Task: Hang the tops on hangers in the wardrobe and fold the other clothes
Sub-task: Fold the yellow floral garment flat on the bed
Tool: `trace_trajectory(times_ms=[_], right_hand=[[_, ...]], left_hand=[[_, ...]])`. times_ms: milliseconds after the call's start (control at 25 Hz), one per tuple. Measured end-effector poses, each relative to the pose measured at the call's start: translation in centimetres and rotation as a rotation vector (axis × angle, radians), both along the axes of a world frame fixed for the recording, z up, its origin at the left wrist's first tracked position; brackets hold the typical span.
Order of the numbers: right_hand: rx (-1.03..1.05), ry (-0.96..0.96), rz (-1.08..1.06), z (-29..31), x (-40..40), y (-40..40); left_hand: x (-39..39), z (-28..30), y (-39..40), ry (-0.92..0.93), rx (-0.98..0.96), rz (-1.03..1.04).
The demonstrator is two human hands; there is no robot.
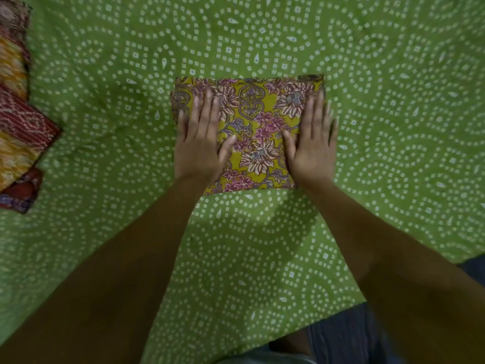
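Mustard-yellow cotton printed with pink and cream flowers lies folded into a neat rectangle at the middle of a bed covered in a green sheet dotted with white rings. A person leans over the folded garment and presses it flat: the left hand rests palm-down on its left half, the right hand on its right edge, fingers of both straight and spread, gripping nothing. At the far left edge of the bed sits a stack of folded clothes in maroon and orange prints, well apart from the yellow piece. The fabric looks thin, soft and light, likely to slump or spring open if lifted by one corner; a safer hold would probably be both hands slid under the two short sides, keeping the layers together. Folding of this piece appears nearly finished, with only smoothing and a move to the stack seemingly left.
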State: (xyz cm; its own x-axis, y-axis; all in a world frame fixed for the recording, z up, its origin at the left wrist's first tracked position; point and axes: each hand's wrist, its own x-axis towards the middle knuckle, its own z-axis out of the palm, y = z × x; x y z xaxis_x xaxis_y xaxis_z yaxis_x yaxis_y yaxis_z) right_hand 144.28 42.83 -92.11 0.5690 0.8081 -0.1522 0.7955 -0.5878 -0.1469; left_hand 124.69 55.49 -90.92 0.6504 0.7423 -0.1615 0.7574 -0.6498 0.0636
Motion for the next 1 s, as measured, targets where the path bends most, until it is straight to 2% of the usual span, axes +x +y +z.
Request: trace_trajectory(times_ms=[80,160,240,280,360,440,520,600,680,800,880,960,1000], right_hand=[[-0.067,0.085,-0.108,0.8,0.2,-2.8],[0.022,0.259,-0.257,2.2,-0.7,-3.5],[0.210,0.664,-0.463,3.4,-0.9,-2.4],[0.221,0.891,-0.568,4.4,-0.4,-1.4],[0.068,1.293,-0.716,7.2,1.1,0.5],[-0.070,1.492,-0.713,11.3,1.8,2.2],[-0.020,1.580,-0.628,16.5,1.5,3.8],[0.100,1.640,-0.537,22.3,0.1,5.2],[0.167,1.624,-0.448,28.9,-2.2,6.0],[0.247,1.510,-0.363,39.4,-5.6,5.7],[0.387,1.513,-0.346,46.7,-6.4,4.3],[0.579,1.559,-0.328,54.1,-5.8,1.6],[0.674,1.582,-0.308,57.4,-5.1,-0.5]], left_hand=[[-3.6,0.4,-2.1,0.026,-0.056,0.049],[-6.0,1.0,-4.3,0.049,-0.114,0.116],[-6.9,1.6,-5.8,0.092,-0.137,0.164],[-7.0,2.1,-6.1,0.105,-0.140,0.185],[-6.5,4.0,-6.3,0.074,-0.128,0.253],[-5.7,6.6,-6.6,-0.033,-0.128,0.382],[-4.7,10.6,-7.7,-0.137,-0.111,0.526],[-4.1,15.3,-8.7,-0.123,-0.116,0.626],[-4.3,19.2,-8.8,-0.053,-0.350,0.611],[-5.1,26.1,-8.6,0.045,-0.959,0.426],[-5.7,31.4,-10.7,0.163,-1.275,0.354],[-4.8,37.3,-13.0,0.093,-1.544,0.283],[-3.4,39.9,-13.6,-0.065,-1.680,0.255]])
